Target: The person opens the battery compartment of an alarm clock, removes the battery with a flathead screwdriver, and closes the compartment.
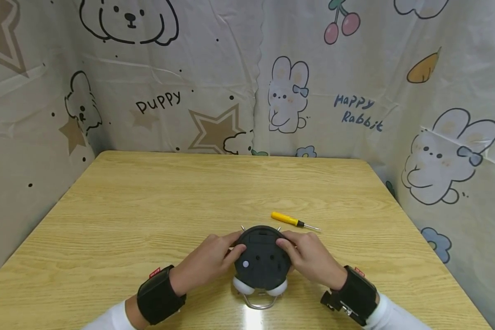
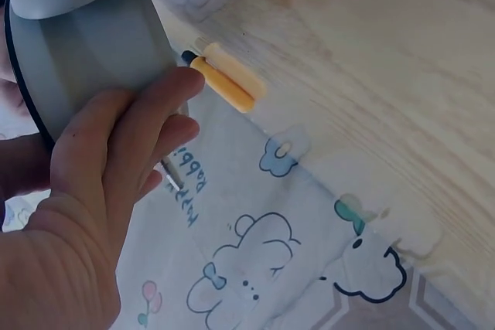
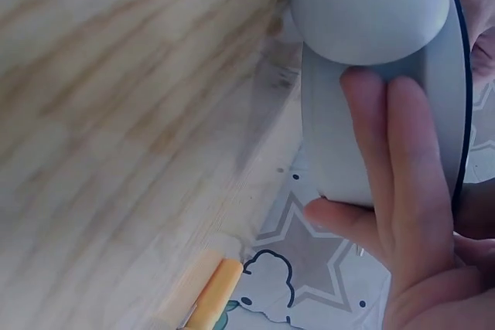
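Note:
Both hands grip a twin-bell alarm clock [image 1: 262, 270] by its sides, its black back facing up. The two white bells [image 1: 242, 286] and the metal handle [image 1: 261, 306] point toward the person, and the short feet point away. My left hand [image 1: 208, 260] has its thumb on the back's left edge; in the left wrist view its fingers lie along the pale casing [image 2: 93, 44]. My right hand [image 1: 315, 257] lays its thumb on the back's upper right. In the right wrist view, fingers spread along the casing [image 3: 332, 129] below a bell [image 3: 371, 13]. The clock's face is hidden.
A yellow-handled screwdriver [image 1: 286, 218] lies on the wooden table [image 1: 156, 197] beyond the clock, its metal tip toward the right. Behind and beside the table hangs a patterned cloth [image 1: 222, 82] with cartoon animals.

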